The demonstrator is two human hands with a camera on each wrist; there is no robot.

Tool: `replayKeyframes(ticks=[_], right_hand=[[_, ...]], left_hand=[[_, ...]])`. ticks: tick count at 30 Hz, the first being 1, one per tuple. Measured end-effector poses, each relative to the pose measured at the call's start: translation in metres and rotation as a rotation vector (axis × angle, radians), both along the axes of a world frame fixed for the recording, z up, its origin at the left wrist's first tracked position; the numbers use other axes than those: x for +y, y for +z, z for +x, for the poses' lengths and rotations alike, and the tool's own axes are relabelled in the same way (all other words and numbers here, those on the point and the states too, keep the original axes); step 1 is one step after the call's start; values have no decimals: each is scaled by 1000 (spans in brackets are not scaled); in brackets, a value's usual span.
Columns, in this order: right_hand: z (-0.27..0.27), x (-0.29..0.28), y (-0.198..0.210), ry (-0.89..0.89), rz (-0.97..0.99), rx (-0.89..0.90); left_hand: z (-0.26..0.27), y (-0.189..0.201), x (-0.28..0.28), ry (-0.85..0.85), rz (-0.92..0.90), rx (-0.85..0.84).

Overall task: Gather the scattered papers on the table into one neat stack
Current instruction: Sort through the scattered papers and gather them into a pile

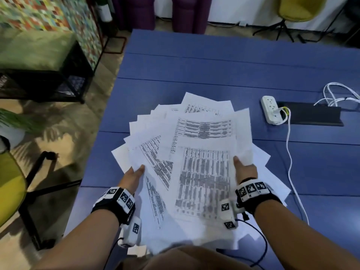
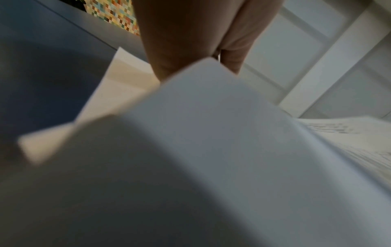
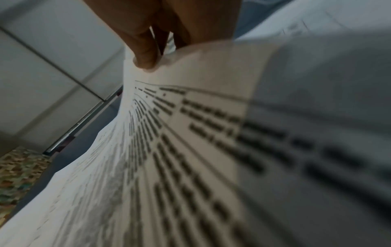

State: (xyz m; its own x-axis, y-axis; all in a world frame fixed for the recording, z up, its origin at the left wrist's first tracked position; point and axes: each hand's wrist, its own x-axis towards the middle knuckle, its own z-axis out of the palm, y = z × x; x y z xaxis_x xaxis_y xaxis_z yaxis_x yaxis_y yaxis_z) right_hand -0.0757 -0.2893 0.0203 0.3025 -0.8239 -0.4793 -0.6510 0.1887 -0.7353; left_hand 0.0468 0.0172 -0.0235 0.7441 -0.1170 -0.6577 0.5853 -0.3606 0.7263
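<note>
A fanned bundle of white printed papers (image 1: 194, 152) is held up above the blue table (image 1: 214, 65). My left hand (image 1: 134, 173) grips its left edge, thumb on top. My right hand (image 1: 243, 168) grips the right edge, thumb pressed on the top sheet. In the left wrist view a blurred sheet of the papers (image 2: 190, 150) fills the frame below my left hand (image 2: 190, 41). The right wrist view shows my right hand (image 3: 152, 46) pinching the curved papers (image 3: 190, 150) covered in printed tables. The sheets are splayed at several angles, not squared.
A white power strip (image 1: 271, 110) with a white cable (image 1: 292, 172) lies at the table's right, beside a black cable slot (image 1: 311, 115). A yellow chair (image 1: 11, 184) stands left of the table, a black wire shelf (image 1: 48, 82) farther back.
</note>
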Motion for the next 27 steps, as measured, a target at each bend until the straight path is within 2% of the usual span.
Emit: replayKeyframes(ticks=[3, 8, 11, 14, 17, 22, 24, 27], right_hand=[[1, -23, 15, 108, -109, -23], [9, -57, 21, 374, -66, 197], [18, -58, 21, 501, -122, 238], [35, -60, 30, 631, -274, 225], [57, -64, 43, 854, -399, 327], [95, -35, 43, 1151, -425, 393], [107, -14, 29, 1183, -391, 350], [119, 13, 9, 1037, -332, 216]], left_hand=[[3, -17, 4, 26, -15, -1], [5, -8, 0, 10, 16, 20], [5, -7, 0, -2, 25, 24], [3, -2, -1, 7, 47, 41], [4, -2, -2, -1, 36, 31], [4, -5, -2, 26, -30, -22], [0, -7, -2, 62, -118, -71], [-6, -15, 0, 58, -164, -73]])
